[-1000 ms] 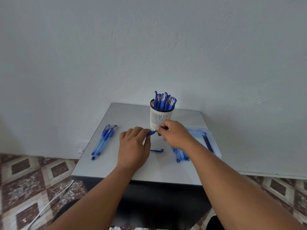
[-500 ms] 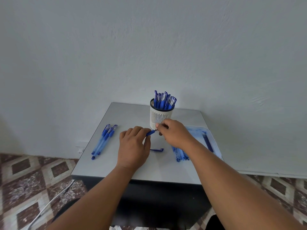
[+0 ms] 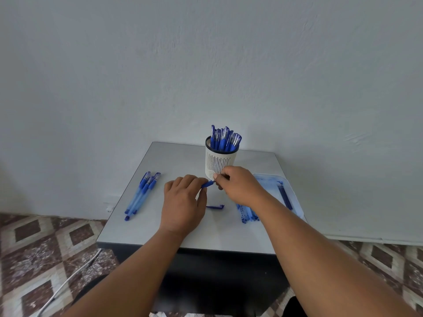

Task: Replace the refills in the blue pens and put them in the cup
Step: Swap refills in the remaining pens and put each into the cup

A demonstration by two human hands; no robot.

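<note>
Just below the frame's centre, a blue pen [image 3: 207,184] is held between both hands above the grey table [image 3: 176,161]. The left hand [image 3: 183,203] has its fingers curled round the pen's barrel, so only the blue grip end pokes out to the right. The right hand [image 3: 240,187] pinches the pen's tip end with thumb and fingertips; whether a refill sits in that pinch is too small to tell. Right behind the hands stands the white slotted cup [image 3: 220,164], filled with capped blue pens [image 3: 225,138] standing upright. A loose blue cap [image 3: 215,206] lies on the table just below the hands. At the centre-left of the frame three more pens [image 3: 142,194] lie side by side on the tabletop. To the right, partly hidden by the right forearm, a bundle of refills [image 3: 248,215] lies beside a clear tray [image 3: 270,179] holding dark blue refills [image 3: 285,197]. Patterned floor tiles [image 3: 34,248] fill the lower corners
</note>
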